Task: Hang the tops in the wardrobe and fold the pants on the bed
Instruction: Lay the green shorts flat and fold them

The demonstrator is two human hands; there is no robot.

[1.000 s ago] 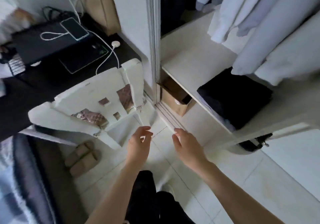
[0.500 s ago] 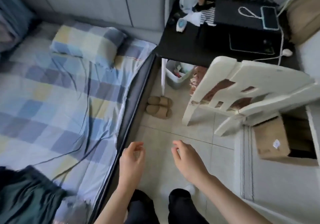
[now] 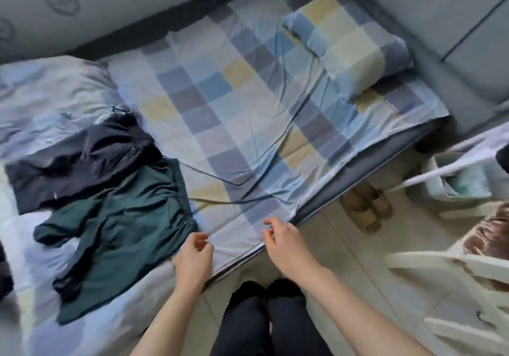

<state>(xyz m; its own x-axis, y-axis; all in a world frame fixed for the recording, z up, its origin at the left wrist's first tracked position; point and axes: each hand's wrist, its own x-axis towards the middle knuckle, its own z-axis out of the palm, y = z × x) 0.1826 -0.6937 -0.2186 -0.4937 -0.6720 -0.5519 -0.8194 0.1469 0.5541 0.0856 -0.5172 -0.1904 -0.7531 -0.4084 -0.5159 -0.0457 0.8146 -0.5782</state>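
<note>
Still unfolded, rumpled green pants

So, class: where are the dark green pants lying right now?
In the head view, the dark green pants lie crumpled on the bed's left side, below the black garment.

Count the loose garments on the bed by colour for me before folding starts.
Dark green garment: 1
Black garment: 1
Total: 2, both unfolded; a dark item at the left frame edge is too cut off to count.
</note>
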